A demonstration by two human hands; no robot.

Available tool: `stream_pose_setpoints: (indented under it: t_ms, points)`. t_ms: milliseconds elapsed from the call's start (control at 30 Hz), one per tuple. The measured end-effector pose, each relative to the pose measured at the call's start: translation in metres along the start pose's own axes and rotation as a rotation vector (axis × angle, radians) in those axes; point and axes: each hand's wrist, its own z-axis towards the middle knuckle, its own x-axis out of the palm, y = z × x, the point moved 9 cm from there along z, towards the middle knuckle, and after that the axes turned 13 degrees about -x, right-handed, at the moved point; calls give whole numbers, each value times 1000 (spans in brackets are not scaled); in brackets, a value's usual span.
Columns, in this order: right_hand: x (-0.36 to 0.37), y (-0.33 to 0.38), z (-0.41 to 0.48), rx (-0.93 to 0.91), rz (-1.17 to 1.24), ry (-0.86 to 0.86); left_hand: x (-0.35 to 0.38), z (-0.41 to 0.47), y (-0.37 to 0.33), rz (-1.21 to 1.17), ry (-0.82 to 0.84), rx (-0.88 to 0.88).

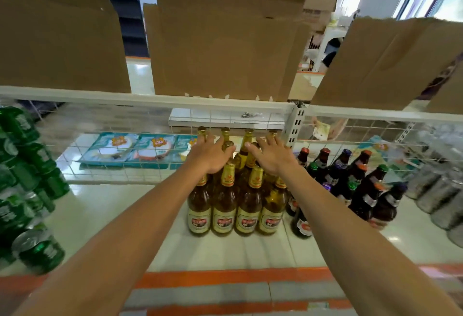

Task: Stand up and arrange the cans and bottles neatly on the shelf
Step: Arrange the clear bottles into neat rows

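Green cans (37,253) pile left of the amber bottles (223,205), which stand in tight rows, gold caps, cream labels. My left hand (210,154) and right hand (271,156) lie flat, fingers spread, on their tops; dark bottles (363,190) just right

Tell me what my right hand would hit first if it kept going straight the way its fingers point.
Most likely the gold-capped necks of the back-row amber glass bottles, just ahead of the right hand. Beyond them stands the white wire mesh panel. Depth is hard to judge.

Amber bottles (246,205), green cans (40,251)
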Motion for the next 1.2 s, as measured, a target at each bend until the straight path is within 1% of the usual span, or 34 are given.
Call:
stream_pose_setpoints:
  t_ms: [300,633,800,900,967,1067,1200]
  points:
    - [4,-6,3,-13,-28,35,-1,-1,-3,42,-43,-6]
    - [2,-5,2,9,-27,18,-5,-10,-4,51,-51,16]
    - [3,-6,3,7,-31,11,-5,-10,-6,49,-35,17]
    - [3,-7,3,14,-28,24,-5,-10,-4,33,2,4]
    - [-1,-6,3,35,-35,25,-10,-12,-4,-16,21,-7]
    - [-16,8,2,11,-37,-43,-33,-20,-3,-59,-64,-3]
    - [-44,41,5,-91,7,-129,-68,-30,20,-54,-151,-17]
